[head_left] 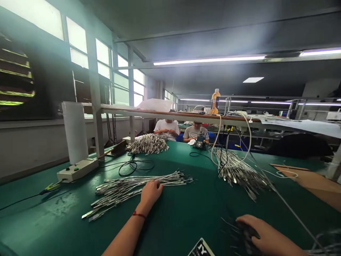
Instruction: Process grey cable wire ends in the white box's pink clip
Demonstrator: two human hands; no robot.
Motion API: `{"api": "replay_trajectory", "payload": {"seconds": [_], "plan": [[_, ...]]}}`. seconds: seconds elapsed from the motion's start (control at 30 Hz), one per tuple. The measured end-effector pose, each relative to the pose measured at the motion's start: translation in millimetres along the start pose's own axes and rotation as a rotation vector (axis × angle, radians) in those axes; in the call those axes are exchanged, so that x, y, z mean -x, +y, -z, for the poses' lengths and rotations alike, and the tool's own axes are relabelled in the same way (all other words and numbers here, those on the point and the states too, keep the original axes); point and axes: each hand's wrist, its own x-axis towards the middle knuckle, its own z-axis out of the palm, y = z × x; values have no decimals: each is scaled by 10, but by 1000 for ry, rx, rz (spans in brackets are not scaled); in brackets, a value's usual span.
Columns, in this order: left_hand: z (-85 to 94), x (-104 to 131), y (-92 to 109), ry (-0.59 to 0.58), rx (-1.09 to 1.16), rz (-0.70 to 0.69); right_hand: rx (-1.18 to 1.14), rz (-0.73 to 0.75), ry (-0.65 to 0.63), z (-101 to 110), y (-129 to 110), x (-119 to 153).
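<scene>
My left hand (151,193), with a red string bracelet at the wrist, is closed over the near side of a bundle of silvery cables (119,190) that have flat metal connectors at the left ends. Its fingertips are mostly hidden behind the hand. At the lower right my right hand (266,231) curls around a dark object (247,236), too smeared by motion to name. Thin, blurred strands show just left of that object. Between my arms, at the bottom edge, lies a black-and-white printed label or card (201,249).
More cable piles (147,143) (238,169) lie at the back. A shelf (176,114) carrying a bottle (215,101) spans the bench (181,213). A control box (77,170) stands left, cardboard (311,181) right. Two people sit opposite near a small machine (200,141). Cords hang down.
</scene>
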Motion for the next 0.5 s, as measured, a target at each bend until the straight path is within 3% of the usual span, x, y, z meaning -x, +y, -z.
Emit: {"api": "replay_trajectory", "payload": {"seconds": [0.07,0.13,0.3,0.5], "plan": [[-49,-33,-92,20,11,-43,-53,-8,-161,45,-68,35],[-81,-64,-179,26,19,-72,-59,-48,-222,82,-112,49],[-102,-104,-204,45,16,-104,-20,-76,-250,88,-82,-14],[-18,-50,-113,46,-27,-52,-29,-98,-175,-17,56,-124]]}}
